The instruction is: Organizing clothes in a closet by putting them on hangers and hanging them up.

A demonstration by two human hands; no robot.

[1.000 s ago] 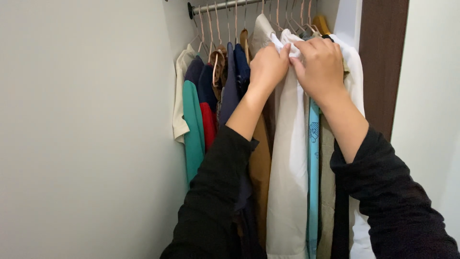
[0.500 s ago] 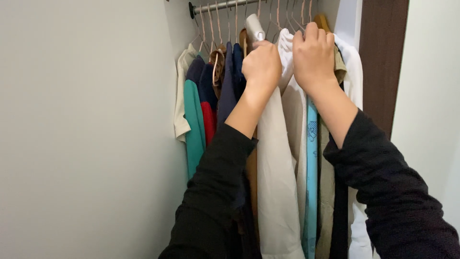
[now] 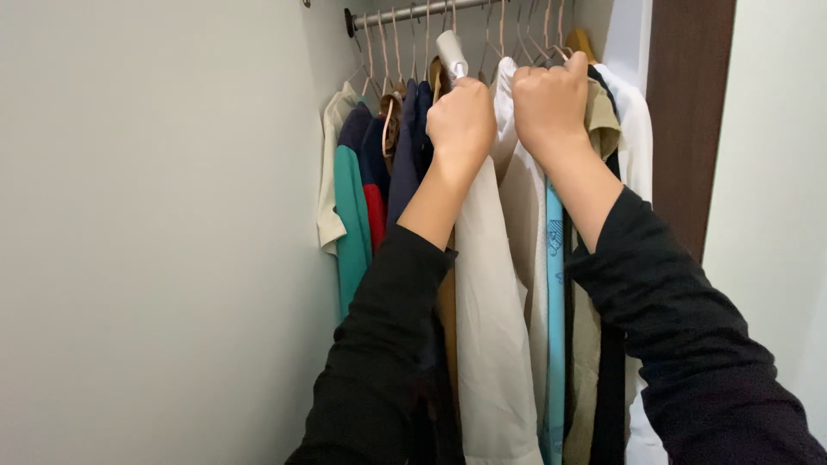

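My left hand is closed around the shoulder of a cream garment that hangs on the metal rail. My right hand is a fist on the neighbouring white garment, just to the right. Between the two hands the clothes are parted. Both my forearms wear black sleeves and reach up into the wardrobe. A light blue garment hangs directly below my right wrist.
Further left on the rail hang a teal top, a red piece, navy garments and an off-white shirt. A pale wall closes the left side. A dark brown panel stands at the right.
My hands have spread apart. The left one pulled the cream garment leftward and the right one shifted the white garment rightward, which opened a gap. The view rose slightly.
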